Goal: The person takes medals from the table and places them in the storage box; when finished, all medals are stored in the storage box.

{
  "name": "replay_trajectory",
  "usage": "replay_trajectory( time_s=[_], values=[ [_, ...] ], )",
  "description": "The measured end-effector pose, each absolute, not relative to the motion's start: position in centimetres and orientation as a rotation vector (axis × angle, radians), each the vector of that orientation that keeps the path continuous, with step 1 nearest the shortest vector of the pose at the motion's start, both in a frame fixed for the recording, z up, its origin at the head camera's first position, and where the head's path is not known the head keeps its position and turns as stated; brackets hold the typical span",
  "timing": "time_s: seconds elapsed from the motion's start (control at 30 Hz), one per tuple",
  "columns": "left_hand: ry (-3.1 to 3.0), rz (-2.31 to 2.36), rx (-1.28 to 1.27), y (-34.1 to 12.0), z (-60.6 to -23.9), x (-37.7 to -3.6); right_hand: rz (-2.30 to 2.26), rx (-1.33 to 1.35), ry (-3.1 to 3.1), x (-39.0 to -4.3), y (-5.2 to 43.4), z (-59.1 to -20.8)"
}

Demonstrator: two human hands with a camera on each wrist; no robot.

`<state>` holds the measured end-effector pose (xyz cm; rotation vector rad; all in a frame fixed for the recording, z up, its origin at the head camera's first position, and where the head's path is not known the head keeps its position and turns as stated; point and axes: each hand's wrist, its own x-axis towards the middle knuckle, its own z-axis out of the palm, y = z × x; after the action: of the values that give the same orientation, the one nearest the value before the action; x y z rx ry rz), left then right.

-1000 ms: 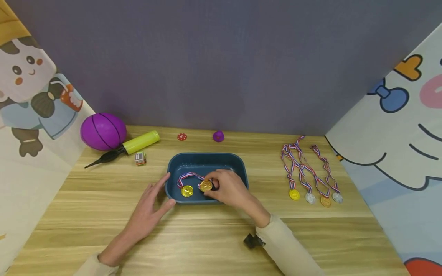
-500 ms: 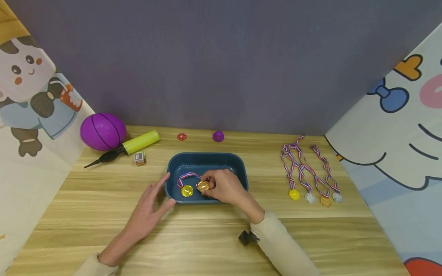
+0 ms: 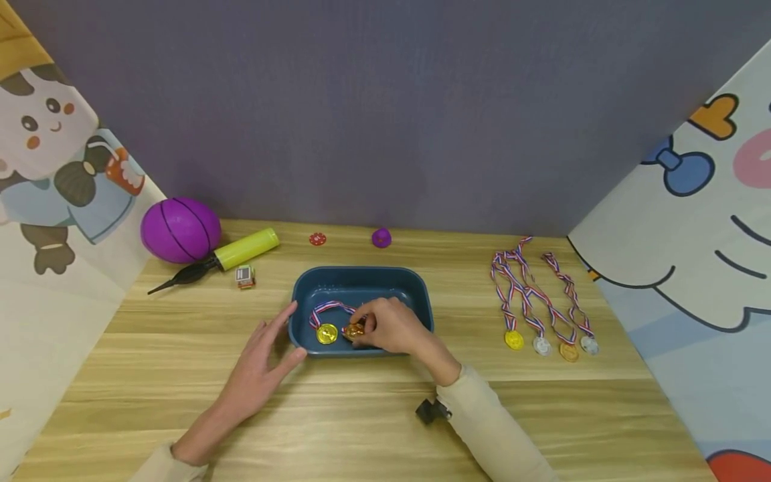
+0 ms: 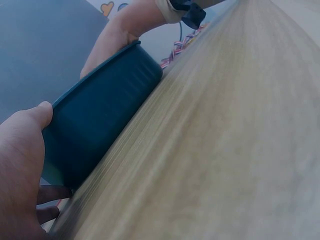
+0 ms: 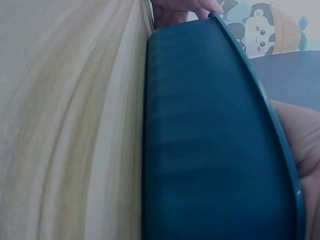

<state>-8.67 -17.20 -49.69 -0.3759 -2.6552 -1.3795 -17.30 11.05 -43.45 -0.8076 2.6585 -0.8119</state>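
At the far left of the wooden table (image 3: 373,428) a purple ball (image 3: 179,229) lies against the cartoon wall panel, with a yellow hand pump (image 3: 224,257) touching its lower right side and a small toy block (image 3: 244,276) just beside the pump. Further in, the left hand (image 3: 260,365) lies flat with its fingers straight and spread, fingertips and thumb against the left end wall of the blue tray (image 3: 361,280). Behind the tray, near the back wall, sit a red disc (image 3: 317,239) and a small purple piece (image 3: 381,237). Inside the tray a gold medal (image 3: 327,333) lies on the floor with its striped ribbon looped behind it; right next to it the right hand (image 3: 391,327) reaches over the near rim, fingers curled and pinching a second gold medal (image 3: 354,330) low in the tray. The hand hides most of that medal's ribbon and the tray's right half. Well apart to the right, four ribboned medals (image 3: 542,314) lie in a row on the table. The head view alone shows the tray's contents; the left wrist view shows only the tray's outer wall with the thumb on its rim, and the right wrist view shows the same wall close up, with no medal visible in either.
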Motion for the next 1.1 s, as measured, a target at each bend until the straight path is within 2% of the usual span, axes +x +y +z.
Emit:
replay_trajectory(
  time_s=[0.67,1.1],
  values=[
    [-2.647,-1.364,-0.381,-17.2,-49.7,-8.7,-0.782,-0.810,2.800,-17.0,11.1,-43.1],
    [-2.658,-1.372,-0.367,-17.2,-49.7,-8.6,-1.016,-0.761,2.810,-16.6,12.7,-42.1]
  ],
)
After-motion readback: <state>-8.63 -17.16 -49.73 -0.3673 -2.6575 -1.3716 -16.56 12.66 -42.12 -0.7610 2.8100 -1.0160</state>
